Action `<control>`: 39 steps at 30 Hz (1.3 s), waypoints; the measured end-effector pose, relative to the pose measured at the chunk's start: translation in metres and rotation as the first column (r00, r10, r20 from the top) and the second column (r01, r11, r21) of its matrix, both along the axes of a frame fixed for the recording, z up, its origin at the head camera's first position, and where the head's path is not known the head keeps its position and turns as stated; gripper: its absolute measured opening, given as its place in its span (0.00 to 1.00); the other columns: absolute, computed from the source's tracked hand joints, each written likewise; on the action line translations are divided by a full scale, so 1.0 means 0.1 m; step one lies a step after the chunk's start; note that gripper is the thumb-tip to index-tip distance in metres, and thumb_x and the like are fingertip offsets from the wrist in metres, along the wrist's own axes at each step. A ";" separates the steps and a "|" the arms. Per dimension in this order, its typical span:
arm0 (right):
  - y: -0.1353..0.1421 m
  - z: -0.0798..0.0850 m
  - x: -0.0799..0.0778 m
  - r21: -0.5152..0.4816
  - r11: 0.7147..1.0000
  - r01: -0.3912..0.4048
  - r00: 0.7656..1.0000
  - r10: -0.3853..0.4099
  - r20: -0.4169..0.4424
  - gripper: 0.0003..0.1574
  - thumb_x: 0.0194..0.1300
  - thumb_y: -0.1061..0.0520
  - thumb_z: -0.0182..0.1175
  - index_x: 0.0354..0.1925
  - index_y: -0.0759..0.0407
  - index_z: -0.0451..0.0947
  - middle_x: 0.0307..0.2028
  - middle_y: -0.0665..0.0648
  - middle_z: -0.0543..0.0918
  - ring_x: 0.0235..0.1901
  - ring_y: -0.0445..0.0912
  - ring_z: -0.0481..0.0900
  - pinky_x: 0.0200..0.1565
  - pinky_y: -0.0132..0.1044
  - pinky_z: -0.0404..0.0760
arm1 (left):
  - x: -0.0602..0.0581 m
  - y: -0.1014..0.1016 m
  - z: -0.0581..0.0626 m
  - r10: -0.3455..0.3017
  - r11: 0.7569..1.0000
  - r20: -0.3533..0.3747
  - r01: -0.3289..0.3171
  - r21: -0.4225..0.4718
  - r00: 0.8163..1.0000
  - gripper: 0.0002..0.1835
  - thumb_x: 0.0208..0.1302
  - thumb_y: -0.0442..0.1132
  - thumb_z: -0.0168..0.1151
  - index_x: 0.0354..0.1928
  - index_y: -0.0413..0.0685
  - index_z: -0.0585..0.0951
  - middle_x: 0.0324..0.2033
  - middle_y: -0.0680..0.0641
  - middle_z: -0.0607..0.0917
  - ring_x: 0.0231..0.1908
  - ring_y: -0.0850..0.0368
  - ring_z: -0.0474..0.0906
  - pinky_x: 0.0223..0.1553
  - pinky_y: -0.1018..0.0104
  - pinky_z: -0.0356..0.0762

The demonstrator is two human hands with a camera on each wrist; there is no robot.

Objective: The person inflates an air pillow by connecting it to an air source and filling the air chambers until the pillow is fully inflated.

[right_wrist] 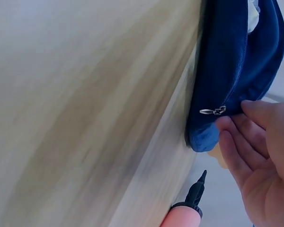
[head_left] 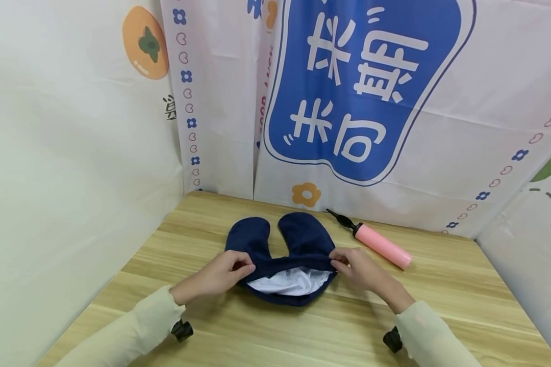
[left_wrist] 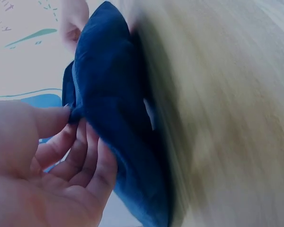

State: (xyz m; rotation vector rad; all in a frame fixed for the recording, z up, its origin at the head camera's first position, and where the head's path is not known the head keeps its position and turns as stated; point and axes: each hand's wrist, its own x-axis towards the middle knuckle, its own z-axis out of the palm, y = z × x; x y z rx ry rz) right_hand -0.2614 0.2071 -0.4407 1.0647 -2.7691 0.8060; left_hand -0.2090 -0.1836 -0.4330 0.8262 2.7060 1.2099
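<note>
A navy U-shaped neck pillow cover [head_left: 306,232] lies on the table, its two rounded arms pointing away from me. Its zipped opening along the near curve gapes, and crumpled white material [head_left: 294,282] shows inside. My left hand [head_left: 222,270] pinches the upper edge of the opening at its left end. At the right end, my right hand [head_left: 355,267] pinches the same edge between thumb and fingers. In the right wrist view a silver zipper pull [right_wrist: 213,111] hangs at the end of the zip, close to the right fingertips.
A pink hand pump [head_left: 383,246] with a black nozzle lies on the wood-grain table [head_left: 275,336], behind and right of the right hand. White printed cloth [head_left: 225,102] hangs along the table's back edge, and a pale wall covering [head_left: 78,153] stands at the left.
</note>
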 end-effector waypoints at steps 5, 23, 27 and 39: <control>-0.07 0.00 -0.07 -0.021 0.999 0.043 0.999 -0.043 -0.007 0.06 0.76 0.63 0.62 0.42 0.57 0.86 0.29 0.48 0.84 0.27 0.32 0.73 0.32 0.30 0.77 | -0.04 0.06 0.00 0.045 0.999 0.020 -0.045 0.018 0.999 0.17 0.80 0.40 0.59 0.27 0.51 0.82 0.19 0.59 0.72 0.21 0.67 0.67 0.26 0.72 0.68; -0.24 -0.05 -0.17 0.024 0.990 0.139 0.987 -0.140 0.072 0.06 0.73 0.64 0.64 0.36 0.61 0.85 0.28 0.51 0.87 0.26 0.36 0.77 0.30 0.30 0.78 | -0.22 0.15 -0.05 0.041 0.988 -0.191 -0.069 -0.140 0.981 0.10 0.65 0.32 0.73 0.29 0.49 0.80 0.24 0.56 0.81 0.24 0.69 0.73 0.29 0.73 0.75; -0.25 0.01 -0.14 0.016 0.992 0.122 0.991 -0.122 0.059 0.04 0.72 0.64 0.65 0.37 0.61 0.85 0.28 0.51 0.88 0.27 0.35 0.79 0.31 0.29 0.79 | -0.23 0.32 0.04 -0.123 0.982 -0.353 0.063 -0.177 0.927 0.08 0.62 0.29 0.73 0.35 0.47 0.82 0.30 0.53 0.81 0.31 0.66 0.76 0.35 0.74 0.78; -0.51 0.31 0.11 -0.004 0.999 0.033 0.997 -0.033 -0.065 0.04 0.69 0.61 0.70 0.41 0.60 0.85 0.34 0.52 0.90 0.34 0.40 0.87 0.37 0.33 0.87 | -0.30 0.60 0.07 -0.325 0.933 -0.213 0.275 -0.233 0.921 0.10 0.69 0.31 0.67 0.50 0.41 0.85 0.44 0.47 0.87 0.42 0.58 0.84 0.46 0.71 0.83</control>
